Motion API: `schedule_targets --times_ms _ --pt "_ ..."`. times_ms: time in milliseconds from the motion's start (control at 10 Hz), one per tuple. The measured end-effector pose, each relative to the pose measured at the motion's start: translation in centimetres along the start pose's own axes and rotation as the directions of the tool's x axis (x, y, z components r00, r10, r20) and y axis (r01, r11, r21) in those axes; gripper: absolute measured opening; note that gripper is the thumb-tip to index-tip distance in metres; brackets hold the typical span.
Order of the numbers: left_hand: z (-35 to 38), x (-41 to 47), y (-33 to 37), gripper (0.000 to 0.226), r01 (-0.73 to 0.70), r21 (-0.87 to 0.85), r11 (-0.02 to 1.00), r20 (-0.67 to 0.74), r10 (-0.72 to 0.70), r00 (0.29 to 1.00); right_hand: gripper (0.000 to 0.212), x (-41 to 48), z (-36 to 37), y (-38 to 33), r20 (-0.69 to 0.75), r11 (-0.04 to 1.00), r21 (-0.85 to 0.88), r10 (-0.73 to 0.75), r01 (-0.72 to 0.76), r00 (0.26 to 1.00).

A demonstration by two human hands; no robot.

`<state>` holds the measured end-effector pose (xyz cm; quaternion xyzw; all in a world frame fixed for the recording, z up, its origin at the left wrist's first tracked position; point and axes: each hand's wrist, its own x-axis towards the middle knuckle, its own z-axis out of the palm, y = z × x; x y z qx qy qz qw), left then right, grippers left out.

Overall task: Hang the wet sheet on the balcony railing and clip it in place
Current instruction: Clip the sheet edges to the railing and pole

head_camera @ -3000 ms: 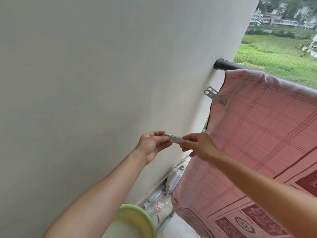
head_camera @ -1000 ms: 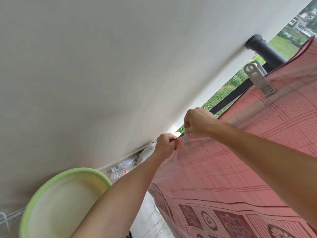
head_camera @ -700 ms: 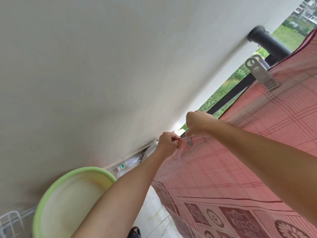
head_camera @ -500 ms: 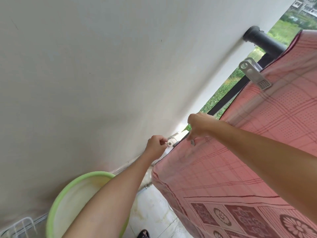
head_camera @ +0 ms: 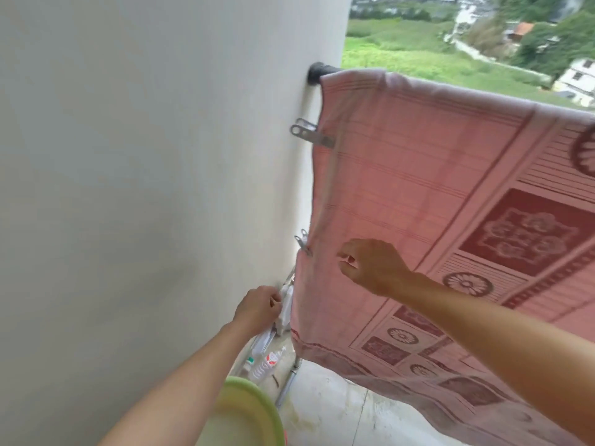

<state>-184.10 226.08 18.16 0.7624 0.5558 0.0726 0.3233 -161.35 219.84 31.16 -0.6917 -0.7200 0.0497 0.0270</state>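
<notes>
A pink patterned sheet [head_camera: 418, 194] hangs over the black balcony railing [head_camera: 318, 71], which meets the white wall. Two metal clips grip the sheet's left edge: an upper clip [head_camera: 310, 134] and a lower clip [head_camera: 303, 242]. My right hand [head_camera: 370, 265] hovers in front of the sheet, just right of the lower clip, fingers loosely bent and holding nothing. My left hand [head_camera: 259, 309] is lower, near the wall and left of the sheet's edge, with its fingers curled; whether it holds anything I cannot tell.
A white wall [head_camera: 145, 172] fills the left. A green basin [head_camera: 248, 413] sits at the bottom beside my left arm. Plastic bottles [head_camera: 264, 365] and a metal post [head_camera: 289, 381] stand on the floor by the wall. Fields and houses lie beyond the railing.
The second clip now sits on the sheet's left edge. Both hands have come off it, the right drawing back to the right, the left dropping lower. My view has tilted upright.
</notes>
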Motion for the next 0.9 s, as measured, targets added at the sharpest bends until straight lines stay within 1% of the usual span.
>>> schedule_targets --times_ms 100,200,300,400,500,600,700,800,900 --pt "0.6 -0.6 4.7 0.019 -0.129 0.027 0.991 0.040 0.128 0.991 0.032 -5.3 -1.0 3.6 -0.025 0.987 0.011 0.163 -0.162 0.986" --pt "1.5 -1.3 9.8 0.018 -0.277 0.076 0.958 0.067 0.273 0.960 0.026 -10.1 -2.3 7.4 -0.076 0.952 0.023 0.306 -0.305 0.949" --pt "2.4 -2.2 15.2 0.019 -0.385 0.139 0.912 0.089 0.376 0.922 0.020 -15.1 -4.0 10.7 -0.136 0.909 0.047 0.416 -0.413 0.899" --pt "3.4 -3.5 20.2 0.020 -0.462 0.204 0.863 0.101 0.451 0.887 0.022 -19.6 -5.2 13.4 -0.190 0.872 0.022 0.485 -0.490 0.854" --pt "4.3 -5.4 25.2 0.023 -0.546 0.265 0.795 0.114 0.536 0.836 0.027 -24.1 -6.0 16.0 -0.225 0.832 0.044 0.548 -0.554 0.805" --pt "5.2 -7.5 30.6 0.022 -0.618 0.286 0.732 0.109 0.616 0.780 0.029 -28.5 -7.0 19.0 -0.278 0.797 0.065 0.592 -0.600 0.756" --pt "4.5 -9.3 36.4 0.021 -0.676 0.250 0.693 0.025 0.693 0.720 0.028 -31.9 -9.3 20.9 -0.361 0.797 0.144 0.594 -0.586 0.719" --pt "3.1 -11.2 41.8 0.019 -0.801 0.250 0.544 -0.218 0.838 0.501 0.024 -34.4 -12.6 21.2 -0.520 0.822 0.233 0.557 -0.520 0.648" --pt "0.8 -12.0 46.7 0.016 -0.835 0.376 0.402 -0.413 0.879 0.237 0.022 -37.1 -18.2 19.2 -0.740 0.888 0.307 0.449 -0.343 0.500"
